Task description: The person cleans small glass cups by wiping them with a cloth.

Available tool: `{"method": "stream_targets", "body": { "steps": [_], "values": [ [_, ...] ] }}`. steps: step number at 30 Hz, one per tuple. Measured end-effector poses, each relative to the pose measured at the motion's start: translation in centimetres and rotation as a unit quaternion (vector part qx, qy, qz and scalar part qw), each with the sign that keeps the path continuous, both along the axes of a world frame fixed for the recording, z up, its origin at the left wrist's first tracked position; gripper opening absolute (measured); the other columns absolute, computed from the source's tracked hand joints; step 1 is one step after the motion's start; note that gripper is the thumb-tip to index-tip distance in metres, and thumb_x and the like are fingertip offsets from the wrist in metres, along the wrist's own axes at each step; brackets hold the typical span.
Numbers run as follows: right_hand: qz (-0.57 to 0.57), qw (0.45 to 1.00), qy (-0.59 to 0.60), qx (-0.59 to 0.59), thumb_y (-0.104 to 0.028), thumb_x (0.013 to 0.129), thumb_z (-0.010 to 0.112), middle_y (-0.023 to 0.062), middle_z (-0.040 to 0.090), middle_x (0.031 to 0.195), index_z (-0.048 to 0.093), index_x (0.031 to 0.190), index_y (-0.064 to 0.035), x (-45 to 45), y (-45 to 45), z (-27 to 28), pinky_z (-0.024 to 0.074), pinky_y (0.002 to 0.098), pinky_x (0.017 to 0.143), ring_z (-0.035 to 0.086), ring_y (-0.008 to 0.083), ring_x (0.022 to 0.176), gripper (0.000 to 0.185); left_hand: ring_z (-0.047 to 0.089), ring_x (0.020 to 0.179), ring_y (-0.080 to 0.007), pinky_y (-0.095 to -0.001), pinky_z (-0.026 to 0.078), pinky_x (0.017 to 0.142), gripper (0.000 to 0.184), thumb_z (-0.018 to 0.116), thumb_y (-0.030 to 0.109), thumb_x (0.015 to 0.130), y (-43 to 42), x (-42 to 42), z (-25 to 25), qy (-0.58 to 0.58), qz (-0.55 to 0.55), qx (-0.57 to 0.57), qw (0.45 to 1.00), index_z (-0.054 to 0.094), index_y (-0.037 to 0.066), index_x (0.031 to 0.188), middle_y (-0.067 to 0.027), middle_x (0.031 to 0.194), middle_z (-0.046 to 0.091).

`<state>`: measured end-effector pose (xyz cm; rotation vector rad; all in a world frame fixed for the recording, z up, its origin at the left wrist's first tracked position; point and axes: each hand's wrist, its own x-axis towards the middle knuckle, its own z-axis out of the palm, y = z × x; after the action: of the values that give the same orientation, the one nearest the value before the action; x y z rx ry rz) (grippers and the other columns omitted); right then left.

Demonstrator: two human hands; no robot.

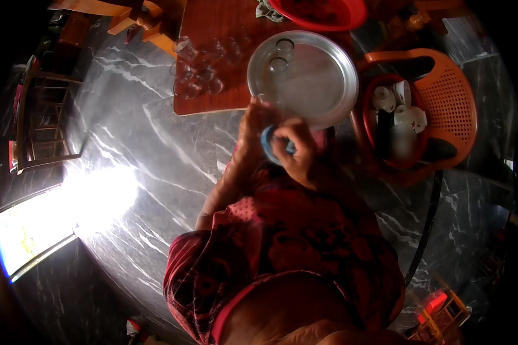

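Observation:
Both of my hands are close together in front of my body, just below the near edge of a round metal tray (322,86). My right hand (296,150) has its fingers curled round a blue ring-shaped item (269,145). My left hand (251,131) is raised beside it, its fingers around something clear that looks like a glass, blurred at the fingertips. Two clear glasses (279,64) stand on the tray. Several more clear glasses (193,89) are grouped on the red-brown table (230,102), left of the tray.
A red basin (351,16) and a crumpled cloth (269,11) are at the table's far side. On the right, an orange chair (450,95) holds a red tub (380,141) of white cups (404,92). Wooden furniture (54,155) stands at the far left.

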<state>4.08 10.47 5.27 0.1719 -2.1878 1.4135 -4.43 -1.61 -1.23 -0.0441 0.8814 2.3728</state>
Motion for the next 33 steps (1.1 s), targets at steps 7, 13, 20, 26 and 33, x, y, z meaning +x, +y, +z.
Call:
{"method": "stream_targets", "body": {
  "steps": [7, 13, 20, 26, 33],
  "values": [
    [-0.048, 0.999, 0.013, 0.0, -0.003, 0.069, 0.072, 0.016, 0.054, 0.093, 0.058, 0.098, -0.001, -2.1, 1.6, 0.3, 0.0466, 0.04, 0.074, 0.055, 0.0347, 0.085, 0.032, 0.06, 0.091, -0.0167, -0.0308, 0.051, 0.08, 0.049, 0.036, 0.046, 0.101, 0.3, 0.0, 1.3, 0.14, -0.06, -0.152, 0.977, 0.051, 0.002, 0.117, -0.0096, 0.104, 0.061],
    [-0.075, 0.996, -0.013, -0.039, -0.001, 0.071, 0.069, 0.0135, 0.055, 0.092, 0.058, 0.095, -0.0013, -3.5, 2.9, -0.3, 0.0469, 0.0375, 0.073, 0.057, 0.0312, 0.084, 0.026, 0.061, 0.088, -0.0167, -0.0297, 0.052, 0.075, 0.05, 0.051, 0.044, 0.096, 1.8, 0.9, 3.9, 0.039, -0.037, -0.086, 0.995, 0.052, 0.0, 0.119, -0.0068, 0.101, 0.062],
    [-0.11, 0.981, -0.078, -0.137, -0.006, 0.08, 0.07, 0.0097, 0.06, 0.09, 0.06, 0.096, -0.001, -5.1, 5.0, -2.1, 0.0471, 0.0321, 0.074, 0.059, 0.0204, 0.082, 0.019, 0.062, 0.08, -0.0146, -0.0277, 0.052, 0.064, 0.047, 0.057, 0.044, 0.092, 1.2, 1.4, 2.9, 0.037, -0.118, -0.09, 0.988, 0.057, 0.002, 0.113, -0.0061, 0.095, 0.064],
    [-0.12, 0.921, -0.149, -0.34, -0.012, 0.084, 0.069, 0.0024, 0.062, 0.083, 0.063, 0.093, -0.0011, -4.8, 5.3, -2.1, 0.0456, 0.026, 0.071, 0.055, 0.0102, 0.077, 0.015, 0.059, 0.074, -0.0147, -0.0282, 0.05, 0.061, 0.047, 0.053, 0.046, 0.092, 1.9, 1.5, 2.6, -0.036, -0.08, -0.011, 0.996, 0.059, 0.004, 0.11, -0.0037, 0.091, 0.063],
    [-0.13, 0.917, -0.217, -0.309, -0.017, 0.087, 0.065, 0.0072, 0.059, 0.096, 0.058, 0.101, -0.0017, -2.0, 2.5, 1.4, 0.0467, 0.0314, 0.075, 0.055, 0.0162, 0.086, 0.022, 0.06, 0.089, -0.0181, -0.0323, 0.05, 0.077, 0.046, 0.05, 0.046, 0.094, 2.3, 1.1, 2.7, -0.013, -0.089, -0.006, 0.996, 0.058, 0.004, 0.114, -0.0063, 0.099, 0.062]
  ]
}}
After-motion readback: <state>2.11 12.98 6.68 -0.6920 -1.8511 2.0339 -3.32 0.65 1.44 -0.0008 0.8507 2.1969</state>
